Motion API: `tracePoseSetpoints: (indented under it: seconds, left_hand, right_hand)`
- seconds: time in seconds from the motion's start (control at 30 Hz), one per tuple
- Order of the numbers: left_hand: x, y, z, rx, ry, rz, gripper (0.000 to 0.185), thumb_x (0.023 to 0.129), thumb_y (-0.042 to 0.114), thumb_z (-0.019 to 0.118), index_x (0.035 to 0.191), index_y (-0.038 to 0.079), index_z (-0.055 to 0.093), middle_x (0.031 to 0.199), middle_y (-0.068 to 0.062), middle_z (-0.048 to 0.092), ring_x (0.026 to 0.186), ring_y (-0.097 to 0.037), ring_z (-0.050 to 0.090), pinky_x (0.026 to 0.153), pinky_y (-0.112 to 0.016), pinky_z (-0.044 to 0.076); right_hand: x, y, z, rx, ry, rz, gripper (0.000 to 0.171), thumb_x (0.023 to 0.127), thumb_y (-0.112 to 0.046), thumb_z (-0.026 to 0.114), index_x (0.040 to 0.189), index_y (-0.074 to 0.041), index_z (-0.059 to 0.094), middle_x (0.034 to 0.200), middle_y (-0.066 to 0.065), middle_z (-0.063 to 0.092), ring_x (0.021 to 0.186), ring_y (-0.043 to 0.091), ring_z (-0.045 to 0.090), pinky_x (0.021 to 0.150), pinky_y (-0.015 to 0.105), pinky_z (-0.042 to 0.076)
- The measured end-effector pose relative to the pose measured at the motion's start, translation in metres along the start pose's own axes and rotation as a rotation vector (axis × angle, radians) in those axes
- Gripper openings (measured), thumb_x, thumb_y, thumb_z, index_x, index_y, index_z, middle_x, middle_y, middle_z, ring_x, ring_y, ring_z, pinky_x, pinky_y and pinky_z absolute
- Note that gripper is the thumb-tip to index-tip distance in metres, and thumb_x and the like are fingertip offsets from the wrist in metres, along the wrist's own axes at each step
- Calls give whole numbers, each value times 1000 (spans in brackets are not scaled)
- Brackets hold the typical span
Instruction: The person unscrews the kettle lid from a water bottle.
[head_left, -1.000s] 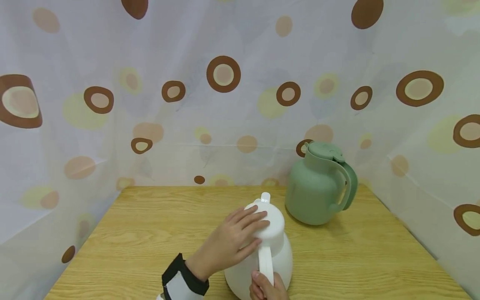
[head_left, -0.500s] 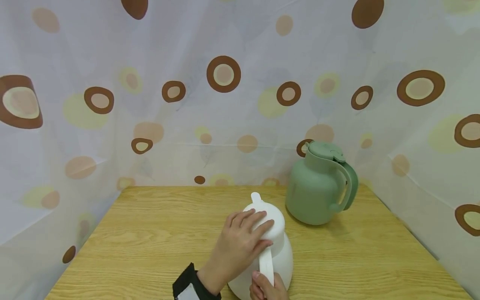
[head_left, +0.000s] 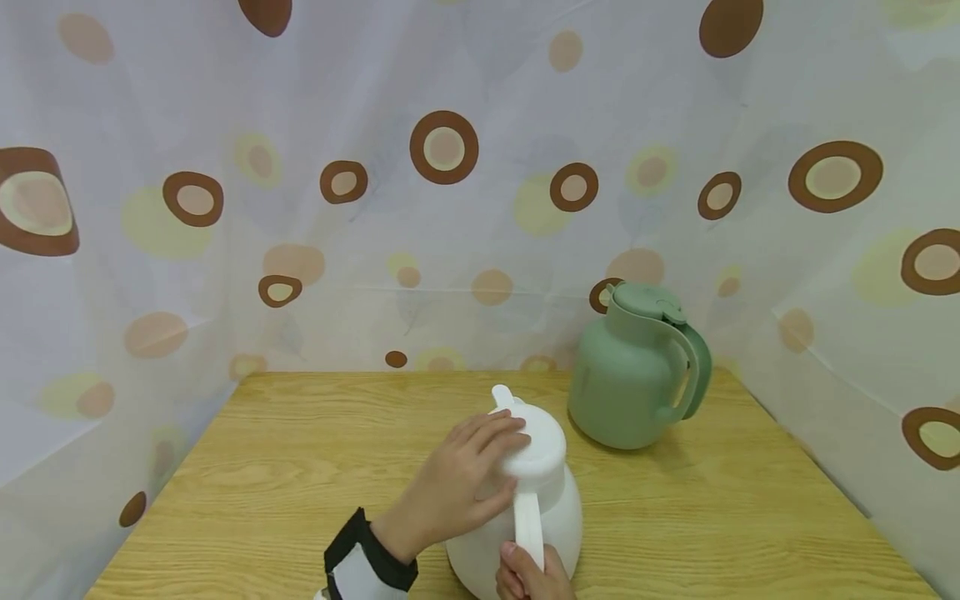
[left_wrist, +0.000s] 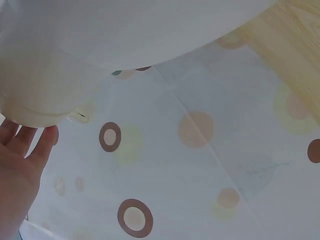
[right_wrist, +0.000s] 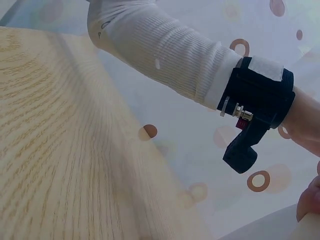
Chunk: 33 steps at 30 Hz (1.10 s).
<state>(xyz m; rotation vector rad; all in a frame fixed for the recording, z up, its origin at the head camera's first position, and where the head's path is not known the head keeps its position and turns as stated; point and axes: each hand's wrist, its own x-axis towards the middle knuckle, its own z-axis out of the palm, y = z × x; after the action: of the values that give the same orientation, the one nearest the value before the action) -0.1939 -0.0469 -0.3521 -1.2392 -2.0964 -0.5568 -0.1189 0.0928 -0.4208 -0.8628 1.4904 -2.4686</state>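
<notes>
White thermal jug (head_left: pixel 525 500) at the near edge of the wooden table (head_left: pixel 300 467), with a sage-green jug (head_left: pixel 633 371) standing apart behind it and to its right, lid closed, handle turned right. The left hand (head_left: pixel 465 483) lies over the white jug's lid (head_left: pixel 536 433), fingers spread and curved across the top and down the near side of the collar; the right hand (head_left: pixel 528 575), mostly cut off by the frame edge, has its fingers wrapped round the lower end of the white handle (head_left: pixel 527 517). Over the last second the lid's spout tab (head_left: pixel 501 395) has swung from right of centre to the left while the body and handle stayed put, so the lid appears to be turning under the left palm, probably being unscrewed or tightened; which, cannot be told. Both jugs are opaque and capped, so their contents are hidden. The left wrist view shows only fingertips (left_wrist: pixel 44 145) at the rim of the white lid (left_wrist: pixel 40 100) against the dotted curtain (left_wrist: pixel 200 175); the right wrist view shows the left forearm's ribbed sleeve (right_wrist: pixel 160 50) and black wrist strap (right_wrist: pixel 260 100) above the table.
</notes>
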Motion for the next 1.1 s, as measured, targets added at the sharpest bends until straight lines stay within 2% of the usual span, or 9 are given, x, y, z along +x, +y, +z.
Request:
tracePoseSetpoints:
  seconds: [0.13, 0.23, 0.43, 0.6, 0.7, 0.8, 0.93, 1.03, 1.1]
  left_hand:
    - [-2, -5, -3, 3, -25, 50, 39, 100, 34, 33, 119, 9, 57, 127, -8, 50, 123, -22, 40, 104, -31, 25]
    - [-2, -2, -3, 45, -24, 49, 45, 100, 39, 27, 119, 12, 58, 126, -7, 50, 120, -22, 43, 102, -32, 28]
    - [4, 10, 4, 224, 19, 7, 47, 98, 47, 30, 115, 15, 62, 116, -5, 54, 103, -21, 49, 88, -34, 37]
    - [9, 16, 10, 314, 48, -46, 42, 91, 51, 45, 108, 17, 64, 109, -2, 53, 95, -20, 49, 79, -32, 37]
    - [10, 15, 8, 296, 35, -44, 40, 86, 49, 56, 108, 16, 63, 107, -2, 53, 97, -19, 49, 80, -32, 37]
    - [9, 10, 2, 228, 12, -1, 35, 83, 38, 63, 108, 13, 62, 112, -2, 55, 107, -19, 49, 89, -33, 37]
    - [5, -1, -6, 122, 1, 72, 32, 80, 22, 62, 111, 11, 61, 119, -1, 56, 116, -17, 47, 99, -35, 31]
    - [3, -5, -8, 77, 7, 105, 32, 82, 20, 60, 113, 11, 61, 120, 0, 57, 116, -16, 47, 101, -34, 30]
    - [3, -6, -6, 87, 16, 119, 30, 85, 23, 60, 113, 11, 61, 120, -1, 56, 114, -17, 48, 100, -33, 31]
  right_hand:
    - [0, 1, 0, 4, 6, -2, 41, 94, -5, 35, 55, 4, 24, 44, 19, 14, 37, 20, 12, 32, 33, 6]
    - [0, 1, 0, 11, 1, -4, 41, 94, -5, 35, 55, 4, 24, 44, 19, 14, 37, 21, 12, 32, 32, 6]
    - [0, 2, -1, 17, 0, 0, 42, 94, -5, 35, 55, 3, 24, 44, 19, 14, 37, 20, 12, 32, 32, 6]
    - [0, 2, -2, 21, 0, 5, 41, 93, -4, 34, 55, 3, 24, 44, 18, 13, 37, 18, 12, 32, 32, 6]
    - [0, 2, -1, 23, 5, 16, 41, 94, -5, 34, 55, 3, 24, 45, 18, 13, 37, 17, 12, 33, 32, 5]
    - [0, 2, 0, 21, 15, 26, 41, 94, -5, 35, 55, 3, 24, 45, 18, 13, 37, 15, 14, 33, 33, 5]
    - [-1, 1, 1, 13, 20, 23, 41, 93, -5, 35, 55, 4, 24, 45, 18, 14, 37, 18, 13, 33, 34, 6]
    - [0, 1, 1, 0, 16, 17, 42, 94, -5, 34, 55, 4, 24, 45, 19, 14, 37, 20, 12, 33, 34, 6]
    - [0, 1, 1, -6, 12, 21, 42, 94, -6, 34, 54, 4, 23, 45, 19, 14, 37, 20, 12, 33, 34, 6]
